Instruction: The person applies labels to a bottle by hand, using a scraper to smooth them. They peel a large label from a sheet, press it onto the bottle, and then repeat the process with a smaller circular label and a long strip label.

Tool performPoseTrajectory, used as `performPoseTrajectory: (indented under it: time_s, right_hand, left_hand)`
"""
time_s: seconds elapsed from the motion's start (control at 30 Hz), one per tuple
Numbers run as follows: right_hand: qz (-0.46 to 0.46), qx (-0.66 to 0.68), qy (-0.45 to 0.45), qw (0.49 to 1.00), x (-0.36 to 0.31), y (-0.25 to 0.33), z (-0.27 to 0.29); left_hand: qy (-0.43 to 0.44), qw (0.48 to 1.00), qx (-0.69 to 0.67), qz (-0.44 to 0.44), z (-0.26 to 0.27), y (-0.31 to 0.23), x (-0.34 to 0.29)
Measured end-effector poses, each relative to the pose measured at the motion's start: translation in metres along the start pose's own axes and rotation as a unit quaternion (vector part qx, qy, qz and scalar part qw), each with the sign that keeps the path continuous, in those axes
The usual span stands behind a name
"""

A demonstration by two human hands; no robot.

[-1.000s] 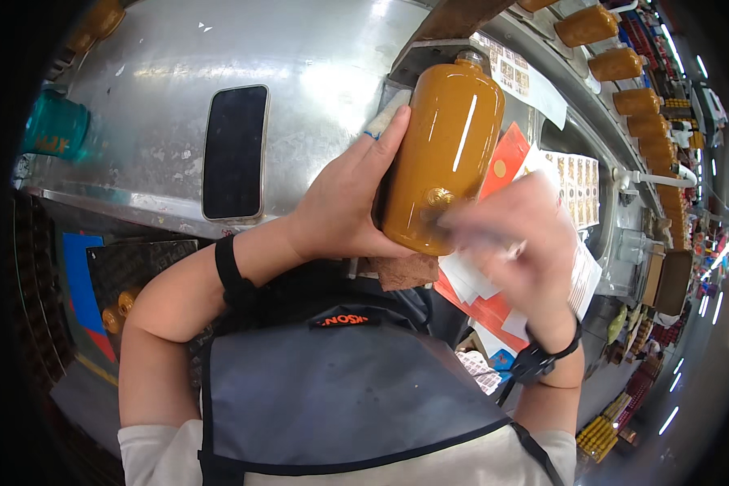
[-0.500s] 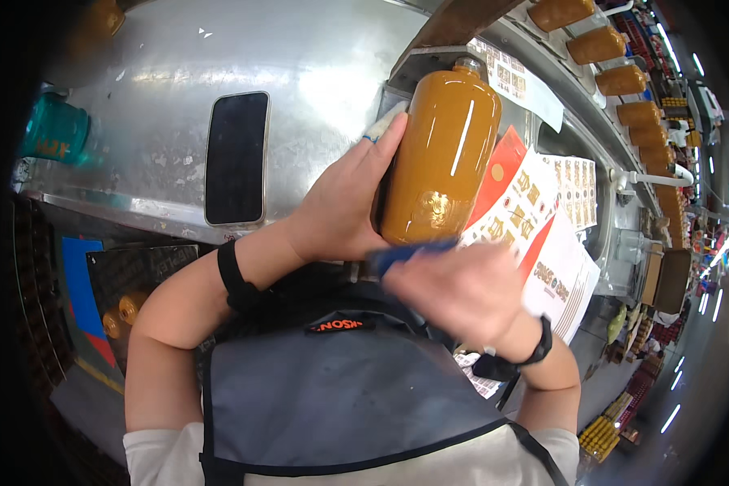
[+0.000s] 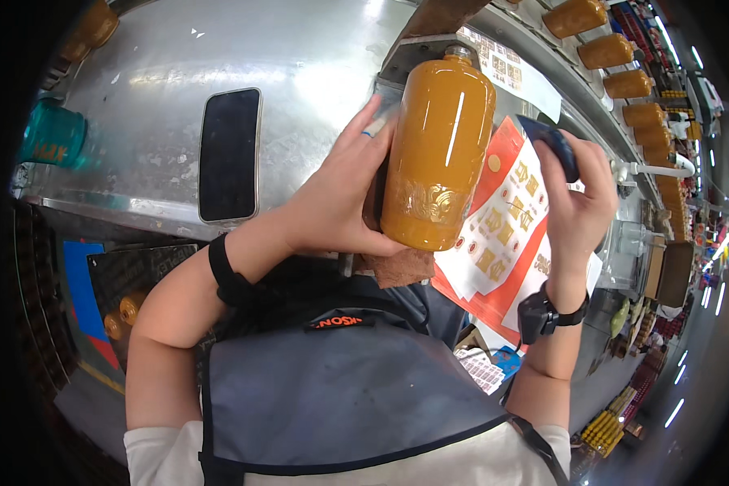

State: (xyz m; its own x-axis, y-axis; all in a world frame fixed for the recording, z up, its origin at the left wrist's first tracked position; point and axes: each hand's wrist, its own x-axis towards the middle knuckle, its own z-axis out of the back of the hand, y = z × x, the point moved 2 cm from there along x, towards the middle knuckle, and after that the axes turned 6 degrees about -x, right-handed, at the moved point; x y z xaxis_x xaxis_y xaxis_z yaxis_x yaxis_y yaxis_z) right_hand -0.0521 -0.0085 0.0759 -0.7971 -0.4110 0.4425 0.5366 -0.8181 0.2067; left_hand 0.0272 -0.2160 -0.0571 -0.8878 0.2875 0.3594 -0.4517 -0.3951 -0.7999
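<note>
A glossy mustard-brown bottle (image 3: 439, 138) with a clear neck lies in a holder in front of me, its base toward me. Near that base a shiny gold patterned decal (image 3: 431, 202) sits on the surface. My left hand (image 3: 340, 190) grips the bottle along its left side, thumb by the base; a whitish wrap with a blue line is on one finger. My right hand (image 3: 581, 190) is raised to the right, away from the bottle, pinching a dark blue flat scraper (image 3: 552, 147). Below it lie red and white sheets of gold decals (image 3: 502, 231).
A phone (image 3: 230, 154) lies on the metal bench (image 3: 308, 81) at left, with a teal container (image 3: 55, 136) beyond it. A brown block (image 3: 397, 269) shows under the bottle's base. Similar bottles (image 3: 607, 50) line a rack at right, near a white pipe (image 3: 664, 170).
My right hand has moved from the bottle's base up and to the right with the scraper. The bottle's decal has turned slightly and shows more fully; the decal sheets are less covered.
</note>
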Motion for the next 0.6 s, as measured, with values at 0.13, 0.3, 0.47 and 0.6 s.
performPoseTrajectory:
  time_s: [0.13,0.3,0.47,0.6]
  right_hand:
    - [0.17,0.163,0.184,0.954,-0.025,0.014,0.0]
    - [0.175,0.07,0.009,0.982,-0.009,-0.015,-0.009]
    - [0.336,0.244,0.212,0.885,-0.061,0.049,-0.001]
    - [0.057,0.222,0.104,0.968,-0.022,0.004,-0.008]
  left_hand:
    - [-0.127,0.992,-0.026,-0.011,-0.002,-0.004,-0.004]
    - [-0.105,0.992,0.005,-0.063,-0.002,-0.008,-0.005]
    - [-0.072,0.996,-0.048,-0.003,-0.001,-0.003,-0.01]
    - [-0.066,0.996,-0.059,-0.002,0.004,-0.005,-0.013]
